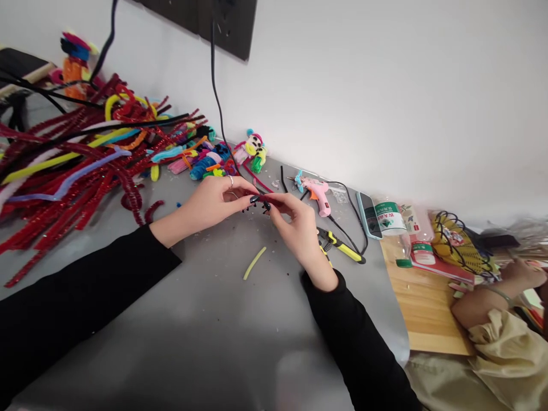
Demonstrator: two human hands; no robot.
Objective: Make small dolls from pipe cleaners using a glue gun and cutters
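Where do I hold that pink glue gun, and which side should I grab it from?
Best by its handle, probably coming from the near right side. The pink glue gun lies with its handle slanting toward you, while the nozzle points left, away from it. That should keep fingers off the tip, which might be hot; stay off the orange trigger too.

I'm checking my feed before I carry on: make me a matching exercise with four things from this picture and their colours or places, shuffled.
1. Dark red piece
2. Glue gun
3. Pliers
4. Short strip

A. Yellow and black handles
B. Pale yellow-green
C. Between the fingertips of the left hand and right hand
D. Pink body

Pairs: 1-C, 2-D, 3-A, 4-B
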